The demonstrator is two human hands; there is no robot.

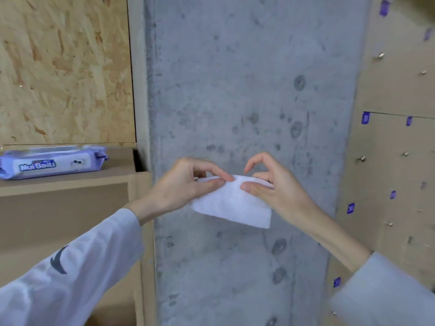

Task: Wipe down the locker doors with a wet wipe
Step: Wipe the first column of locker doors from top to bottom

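Sleeves of pale cloth fill the bottom corners of the head view, nearest the lens; both forearms reach forward from them and meet at centre.

Concrete pillar (247, 90): the largest surface, standing directly behind both grips. It is not a task surface.

Locker doors (400, 161): brown panels with small metal knobs and purple labels, to the right of the right grip and well apart from it. No wiping contact is made at this moment.

Chipboard panel (66, 67) and brown shelf (70, 182): to the left of the left grip, the panel above, the shelf about level with it.

Wipes pack (51, 163): purple, lying flat on that shelf, well apart from the left grip.

Wet wipe (233, 205): white, folded, held in the air between the two grips, its lower part hanging free below them.

Left hand (186, 187): clamped on the wipe's upper edge, thumb and forefinger pinching.

Right hand (273, 184): likewise clamped on the upper edge, thumb against fingers, forefinger arched clear above.

Assessment: the step in hand appears to be opening out or refolding the wipe before use. Recommended: draw the two pinches apart evenly so the layers separate without tearing, settle on a flat pad that covers the fingers, then carry it rightward to the doors and work around the knobs.
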